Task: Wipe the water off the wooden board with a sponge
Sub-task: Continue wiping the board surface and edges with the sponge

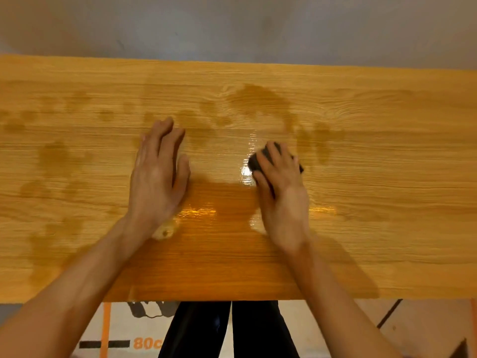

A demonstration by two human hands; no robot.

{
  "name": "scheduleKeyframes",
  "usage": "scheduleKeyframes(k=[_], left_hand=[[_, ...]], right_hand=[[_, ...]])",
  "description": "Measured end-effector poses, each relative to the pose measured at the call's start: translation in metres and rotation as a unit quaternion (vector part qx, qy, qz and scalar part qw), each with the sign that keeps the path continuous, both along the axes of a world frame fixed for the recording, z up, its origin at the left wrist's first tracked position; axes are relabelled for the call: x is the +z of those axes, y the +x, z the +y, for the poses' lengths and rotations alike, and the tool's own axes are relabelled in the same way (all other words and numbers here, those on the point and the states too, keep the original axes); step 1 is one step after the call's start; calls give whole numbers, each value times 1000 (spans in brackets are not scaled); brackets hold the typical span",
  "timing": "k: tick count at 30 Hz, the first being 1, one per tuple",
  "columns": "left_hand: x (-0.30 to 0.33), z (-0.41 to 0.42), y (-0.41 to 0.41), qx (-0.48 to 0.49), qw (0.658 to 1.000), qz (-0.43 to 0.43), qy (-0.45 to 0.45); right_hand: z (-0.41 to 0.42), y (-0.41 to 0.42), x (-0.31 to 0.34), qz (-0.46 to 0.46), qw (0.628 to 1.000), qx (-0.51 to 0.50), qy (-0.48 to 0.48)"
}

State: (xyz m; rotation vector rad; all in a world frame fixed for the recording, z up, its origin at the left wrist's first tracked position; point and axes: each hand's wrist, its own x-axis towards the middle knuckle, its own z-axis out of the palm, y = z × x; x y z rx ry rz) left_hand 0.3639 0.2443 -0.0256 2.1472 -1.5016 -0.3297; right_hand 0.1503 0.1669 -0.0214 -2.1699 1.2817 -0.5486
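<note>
A wide wooden board (pixel 387 177) with light grain fills the middle of the view. Dark damp patches spread over its left and centre, and a glossy wet film (pixel 247 156) shines between my hands. My right hand (pixel 281 192) presses a dark sponge (pixel 258 161) flat on the board, fingers curled over its top; only the sponge's left and far edges show. My left hand (pixel 160 174) lies palm down on the board to the left of the wet film, fingers stretched out, holding nothing.
A grey wall (pixel 232 24) rises behind the board's far edge. Below the near edge are my dark trouser legs (pixel 227 332) and a floor sheet with orange lines and the marking "80c" (pixel 145 343).
</note>
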Motion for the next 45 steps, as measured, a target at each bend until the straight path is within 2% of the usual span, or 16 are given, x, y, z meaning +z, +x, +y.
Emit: scheduleKeyframes(k=[4, 7, 11, 13, 18, 21, 25, 28, 31, 33, 35, 37, 40, 42, 45], left_hand=[[-8, -31, 7, 23, 1000, -9, -1], [-10, -34, 7, 36, 999, -8, 0], [-7, -33, 5, 43, 999, -4, -6], [-5, -33, 2, 43, 999, -10, -5], [-3, -32, 0, 40, 999, -6, 1], [-2, -35, 3, 53, 999, 1, 9], [-2, -35, 2, 53, 998, -1, 15], [-1, -34, 0, 56, 998, -2, 15], [1, -36, -1, 61, 998, 3, 20], [2, -38, -1, 66, 998, 1, 23], [3, -39, -1, 66, 998, 1, 26], [2, -38, -1, 63, 998, 5, 25], [2, -38, 1, 63, 998, 10, 18], [2, -38, 0, 73, 997, 12, 21], [2, -38, -1, 75, 997, 8, 23]], right_hand=[[52, -52, 0, -30, 998, 42, 21], [16, -46, 0, -21, 998, 49, 14], [-53, -13, 0, -17, 999, -35, 1], [-49, -20, -2, -18, 999, -25, 10], [25, -87, 5, -8, 1000, 9, 25], [-3, -78, 2, -11, 1000, 11, 13], [-77, -39, -1, -10, 999, -38, 19], [-49, -54, 2, -15, 998, -51, 25], [6, -90, 8, 8, 1000, -17, 19], [-9, -103, 8, 21, 1000, 13, 11], [-48, -105, 8, 27, 1000, -12, 10], [-83, -103, 7, 27, 996, -80, 8], [-90, -86, 3, 14, 988, -153, 14], [-81, -58, -1, 8, 990, -142, -2], [-69, -1, -8, 12, 997, -56, -50]])
